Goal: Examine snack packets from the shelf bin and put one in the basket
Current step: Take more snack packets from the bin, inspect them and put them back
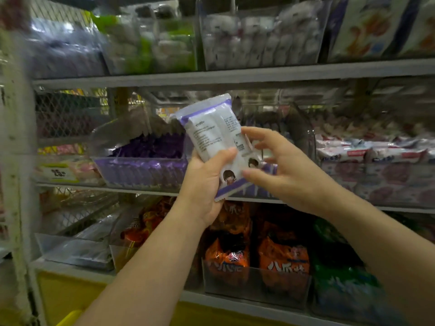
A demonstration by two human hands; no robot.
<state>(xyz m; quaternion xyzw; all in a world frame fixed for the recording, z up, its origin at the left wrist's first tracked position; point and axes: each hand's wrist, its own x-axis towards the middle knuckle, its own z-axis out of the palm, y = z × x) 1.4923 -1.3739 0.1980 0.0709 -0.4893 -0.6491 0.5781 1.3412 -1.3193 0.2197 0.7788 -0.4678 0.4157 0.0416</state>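
A white and purple snack packet (pixel 213 135) stands tilted in front of the middle shelf, its printed back facing me. My left hand (pixel 207 182) grips its lower half, thumb across the front. My right hand (pixel 280 168) is at the packet's right edge, thumb and index fingertip touching it, the other fingers spread. Behind the packet sits the clear shelf bin (pixel 141 170) filled with several matching purple packets. A yellow edge (pixel 70 316) shows at the bottom left; I cannot tell whether it is the basket.
Grey shelf boards (pixel 235 75) run across the view. Clear bins of pink and white packets (pixel 376 170) sit at right. Orange packets (pixel 282 262) and green packets (pixel 341 278) fill bins on the lower shelf. A white wire-mesh frame (pixel 18 161) stands at left.
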